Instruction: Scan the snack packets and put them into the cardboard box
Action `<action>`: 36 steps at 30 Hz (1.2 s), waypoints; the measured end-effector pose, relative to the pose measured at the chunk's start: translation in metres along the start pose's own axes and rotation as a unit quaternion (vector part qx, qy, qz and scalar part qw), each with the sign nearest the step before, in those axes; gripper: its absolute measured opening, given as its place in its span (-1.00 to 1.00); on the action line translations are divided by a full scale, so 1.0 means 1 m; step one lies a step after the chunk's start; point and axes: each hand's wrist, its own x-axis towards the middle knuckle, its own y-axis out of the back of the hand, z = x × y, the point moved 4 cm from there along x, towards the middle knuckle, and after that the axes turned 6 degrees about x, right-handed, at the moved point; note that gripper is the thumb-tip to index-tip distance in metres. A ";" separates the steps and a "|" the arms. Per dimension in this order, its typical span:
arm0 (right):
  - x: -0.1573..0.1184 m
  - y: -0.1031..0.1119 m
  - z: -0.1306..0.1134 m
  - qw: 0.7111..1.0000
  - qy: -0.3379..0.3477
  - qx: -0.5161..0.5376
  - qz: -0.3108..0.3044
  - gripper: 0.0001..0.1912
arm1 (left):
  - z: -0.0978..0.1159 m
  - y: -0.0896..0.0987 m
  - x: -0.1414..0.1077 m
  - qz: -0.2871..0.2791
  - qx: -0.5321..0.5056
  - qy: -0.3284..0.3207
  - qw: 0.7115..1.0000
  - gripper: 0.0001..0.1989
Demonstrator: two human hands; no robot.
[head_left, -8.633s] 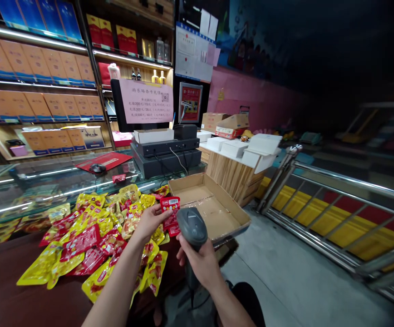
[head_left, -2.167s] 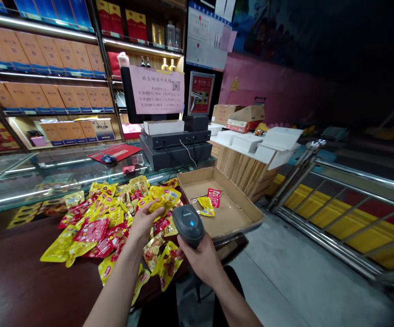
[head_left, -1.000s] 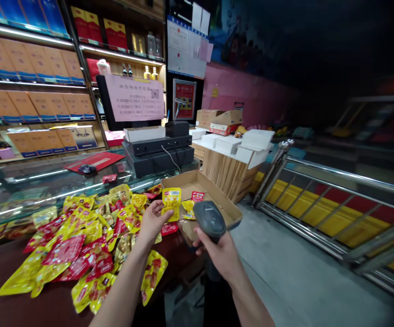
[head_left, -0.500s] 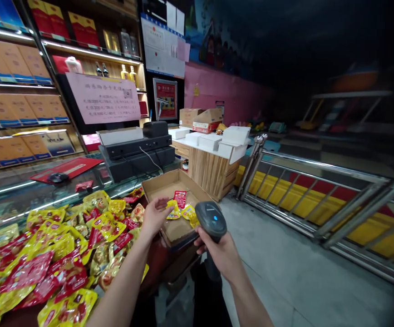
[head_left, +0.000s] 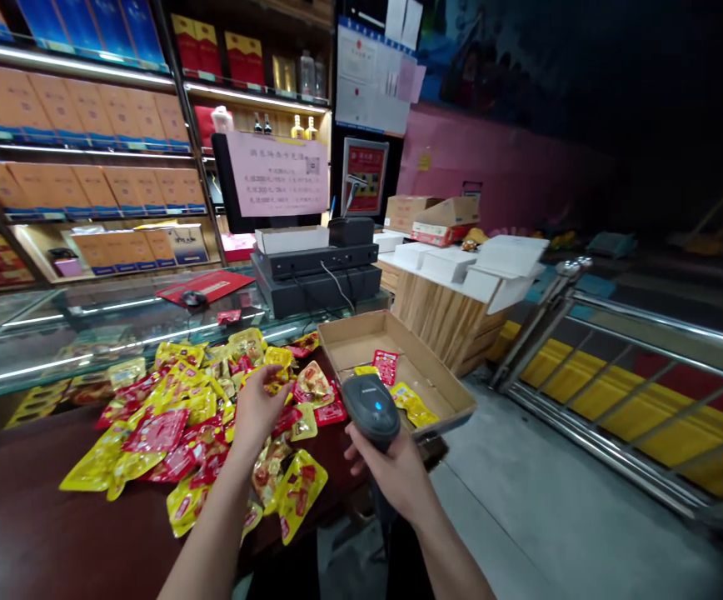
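My right hand [head_left: 399, 475] is wrapped round the handle of a dark grey barcode scanner [head_left: 371, 407], which has a blue light on top. The scanner stands in front of a shallow cardboard box [head_left: 352, 335] and hides part of it. Inside that box lie a red packet [head_left: 386, 367] and a few yellow ones. Over a heap of yellow, red and gold snack packets [head_left: 205, 396], my left hand [head_left: 257, 407] hovers with fingers curved and apart. Its fingertips are close to a yellow packet [head_left: 279, 358]; whether they touch it I cannot tell.
A glass counter [head_left: 124, 333] carries a mouse [head_left: 193, 298] on a red mat and a black cash drawer [head_left: 317, 287]. White boxes [head_left: 449, 265] stand on a wooden cabinet behind. A metal railing [head_left: 661, 321] runs along the right; lit shelves of boxed goods are at the left.
My left hand has gone from above the cardboard box back to the packet heap. The yellow packet at its fingers is now in the box. My view has turned left.
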 end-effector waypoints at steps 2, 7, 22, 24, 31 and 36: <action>0.002 -0.014 0.001 1.000 -0.003 -0.009 -0.017 -0.49 | -0.007 0.014 -0.002 0.032 0.129 -0.013 0.991 -0.53; 0.008 -0.036 0.013 0.999 -0.005 -0.033 -0.042 -0.59 | -0.023 0.022 -0.003 0.031 0.272 0.039 0.961 -0.24; 0.008 -0.039 0.020 0.998 -0.019 -0.047 -0.023 -0.63 | -0.025 0.010 0.002 0.040 -0.149 0.061 0.986 -0.21; 0.008 -0.038 0.019 0.999 -0.014 -0.032 -0.021 -0.62 | -0.018 0.006 -0.001 0.019 -0.290 0.122 0.949 -0.27; 0.004 -0.031 0.013 0.999 -0.008 -0.033 -0.021 -0.60 | 0.023 -0.013 -0.016 -0.210 -0.518 0.227 0.798 -0.47; 0.001 -0.021 0.008 1.000 -0.014 -0.021 -0.011 -0.57 | 0.033 -0.030 -0.022 -0.223 -0.471 0.207 0.828 -0.52</action>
